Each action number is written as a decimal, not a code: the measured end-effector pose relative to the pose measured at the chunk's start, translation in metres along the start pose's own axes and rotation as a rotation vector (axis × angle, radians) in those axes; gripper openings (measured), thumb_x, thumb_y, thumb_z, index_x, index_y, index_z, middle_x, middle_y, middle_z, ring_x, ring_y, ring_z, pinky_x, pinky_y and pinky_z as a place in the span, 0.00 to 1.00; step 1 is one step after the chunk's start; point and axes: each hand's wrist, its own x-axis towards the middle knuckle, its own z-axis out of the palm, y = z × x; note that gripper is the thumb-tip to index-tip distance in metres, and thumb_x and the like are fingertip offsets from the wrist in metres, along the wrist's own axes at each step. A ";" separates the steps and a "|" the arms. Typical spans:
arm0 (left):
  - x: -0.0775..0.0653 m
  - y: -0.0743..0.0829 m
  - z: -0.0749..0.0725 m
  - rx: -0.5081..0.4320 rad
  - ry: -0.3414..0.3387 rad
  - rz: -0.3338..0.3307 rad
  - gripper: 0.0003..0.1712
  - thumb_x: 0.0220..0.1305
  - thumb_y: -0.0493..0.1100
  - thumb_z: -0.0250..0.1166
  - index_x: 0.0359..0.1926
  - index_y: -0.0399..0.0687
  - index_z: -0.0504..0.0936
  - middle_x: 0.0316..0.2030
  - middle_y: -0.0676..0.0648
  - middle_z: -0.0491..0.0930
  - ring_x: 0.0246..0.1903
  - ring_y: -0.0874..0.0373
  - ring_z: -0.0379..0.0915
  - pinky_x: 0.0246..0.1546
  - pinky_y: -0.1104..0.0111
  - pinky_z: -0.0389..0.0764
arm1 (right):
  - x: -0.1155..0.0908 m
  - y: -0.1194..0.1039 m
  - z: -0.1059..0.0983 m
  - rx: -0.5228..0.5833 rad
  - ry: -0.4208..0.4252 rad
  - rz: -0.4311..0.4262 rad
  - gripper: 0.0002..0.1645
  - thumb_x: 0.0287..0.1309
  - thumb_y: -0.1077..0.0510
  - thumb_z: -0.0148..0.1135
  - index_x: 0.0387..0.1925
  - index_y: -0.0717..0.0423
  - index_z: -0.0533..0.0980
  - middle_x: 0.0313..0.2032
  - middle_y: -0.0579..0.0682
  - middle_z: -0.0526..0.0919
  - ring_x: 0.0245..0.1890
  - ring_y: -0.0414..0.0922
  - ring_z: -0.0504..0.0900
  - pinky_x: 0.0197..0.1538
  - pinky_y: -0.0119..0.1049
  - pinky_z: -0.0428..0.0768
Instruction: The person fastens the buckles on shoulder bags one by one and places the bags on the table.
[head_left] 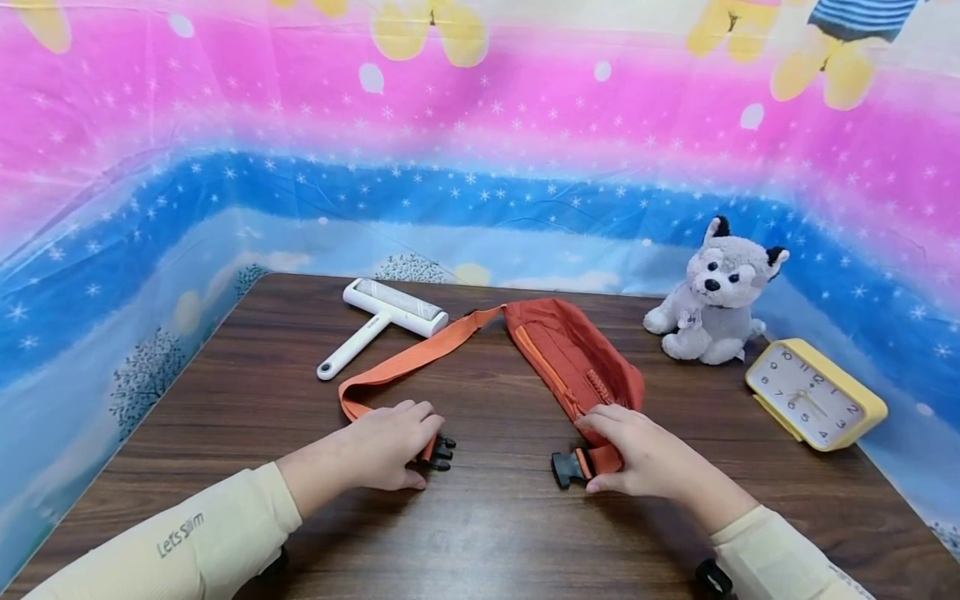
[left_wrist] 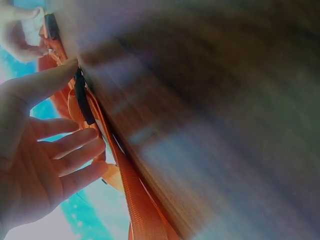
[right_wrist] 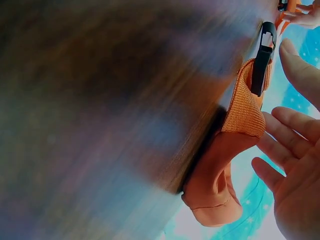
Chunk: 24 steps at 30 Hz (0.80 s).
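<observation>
A rust-red waist bag [head_left: 566, 346] lies on the wooden table, its orange strap [head_left: 408, 360] stretched out in a curve to the left. My left hand [head_left: 393, 443] is over the strap's end, beside the black pronged buckle half [head_left: 442, 454]. In the left wrist view, its thumb and fingers are spread around that buckle half [left_wrist: 84, 97] without closing on it. My right hand [head_left: 652, 457] is at the bag's near end, by the black socket buckle half [head_left: 567, 469]. Its fingers are loosely extended beside the socket half [right_wrist: 262, 60] in the right wrist view. The two buckle halves lie apart.
Behind the strap lies a white lint roller [head_left: 393, 308]. A grey plush husky [head_left: 716, 296] sits at the back right, with a yellow alarm clock [head_left: 813, 396] in front of it. A printed cloth [head_left: 465, 196] hangs along the table's back and sides.
</observation>
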 end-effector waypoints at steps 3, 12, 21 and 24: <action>0.000 0.001 0.000 -0.013 -0.018 -0.022 0.34 0.45 0.55 0.75 0.49 0.43 0.73 0.37 0.53 0.68 0.36 0.58 0.65 0.35 0.64 0.73 | 0.001 0.000 0.001 0.007 0.002 -0.022 0.39 0.36 0.42 0.77 0.48 0.58 0.74 0.45 0.47 0.76 0.47 0.42 0.73 0.51 0.42 0.72; 0.002 0.002 0.000 -0.007 -0.074 -0.058 0.32 0.48 0.53 0.74 0.50 0.42 0.73 0.39 0.51 0.70 0.37 0.58 0.66 0.35 0.65 0.74 | 0.001 0.000 0.000 0.007 -0.008 -0.016 0.39 0.34 0.42 0.78 0.46 0.56 0.74 0.43 0.45 0.75 0.46 0.40 0.73 0.50 0.42 0.72; 0.003 0.004 0.000 0.001 -0.074 -0.080 0.23 0.51 0.47 0.73 0.45 0.45 0.75 0.37 0.52 0.69 0.36 0.58 0.67 0.33 0.65 0.75 | 0.001 0.001 0.001 0.025 -0.042 -0.009 0.37 0.36 0.43 0.78 0.47 0.54 0.74 0.45 0.45 0.76 0.48 0.40 0.73 0.51 0.42 0.71; 0.004 0.005 0.000 0.002 -0.071 -0.083 0.22 0.51 0.46 0.73 0.44 0.45 0.75 0.37 0.52 0.70 0.37 0.58 0.67 0.35 0.64 0.75 | 0.001 0.002 0.001 0.028 -0.047 -0.005 0.36 0.36 0.43 0.77 0.47 0.54 0.75 0.45 0.45 0.76 0.48 0.40 0.73 0.51 0.42 0.71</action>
